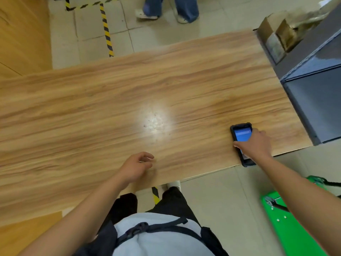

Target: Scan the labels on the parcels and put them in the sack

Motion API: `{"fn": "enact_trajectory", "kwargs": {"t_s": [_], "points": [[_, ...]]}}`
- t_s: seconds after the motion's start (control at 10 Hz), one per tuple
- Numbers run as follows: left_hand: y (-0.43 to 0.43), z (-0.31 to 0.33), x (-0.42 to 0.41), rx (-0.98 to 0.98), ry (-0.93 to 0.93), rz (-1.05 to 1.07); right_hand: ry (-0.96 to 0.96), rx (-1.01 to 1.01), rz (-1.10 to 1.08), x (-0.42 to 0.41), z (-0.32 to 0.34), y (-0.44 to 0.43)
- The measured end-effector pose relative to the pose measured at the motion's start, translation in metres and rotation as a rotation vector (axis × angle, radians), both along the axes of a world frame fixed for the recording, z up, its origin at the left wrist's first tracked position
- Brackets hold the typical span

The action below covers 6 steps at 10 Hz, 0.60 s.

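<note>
1. The right hand (255, 145) is reaching out to the scanner (241, 134) and lying over its lower half. The thumb is pressing against the left edge and the fingers are curling over the right side, so the hand is gripping it.
2. The scanner is lying flat on the table (110, 108) at the near right corner, with its blue screen glowing and facing up. Its near end is sticking out just past the table's edge.
3. The left hand (136, 168) is hovering over the near edge of the table, well apart from the scanner. Its fingers are loosely curled and it is holding nothing.
4. A bright patch of light is shining on the wood between the two hands, a little farther out.
5. A grey cabinet (313, 100) is standing against the right end of the table.
6. Brown boxes (284, 36) are sitting beyond the cabinet, at the far right corner; they are too blurred to make out labels.
7. A green platform (287, 228) is lying on the floor under the right forearm.
8. Yellow and black tape (106, 32) is running across the floor tiles beyond the table, and another person's legs (186, 8) are standing near it.
</note>
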<state>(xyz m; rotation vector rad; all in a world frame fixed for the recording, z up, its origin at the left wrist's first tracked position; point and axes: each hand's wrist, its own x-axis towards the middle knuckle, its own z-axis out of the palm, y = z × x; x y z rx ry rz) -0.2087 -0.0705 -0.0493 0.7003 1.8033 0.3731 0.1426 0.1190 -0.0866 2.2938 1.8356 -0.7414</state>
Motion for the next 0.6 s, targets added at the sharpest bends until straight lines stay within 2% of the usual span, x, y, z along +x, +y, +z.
{"fn": "enact_trajectory", "kwargs": {"t_s": [0.2,0.4,0.5,0.6], "points": [[-0.016,-0.009,0.018,-0.014,0.024,0.097,-0.056,0.016,0.007,-0.002,-0.01,0.014],[-0.03,-0.001,0.023,0.038,0.006,0.161,-0.051,-0.088,0.051,-0.002,0.006,0.014],[-0.045,0.006,0.02,0.088,0.014,0.189,-0.022,-0.071,0.076,-0.005,0.027,0.003],[-0.064,0.019,0.015,0.142,0.01,0.196,0.005,0.035,0.17,-0.016,0.049,-0.019]]}}
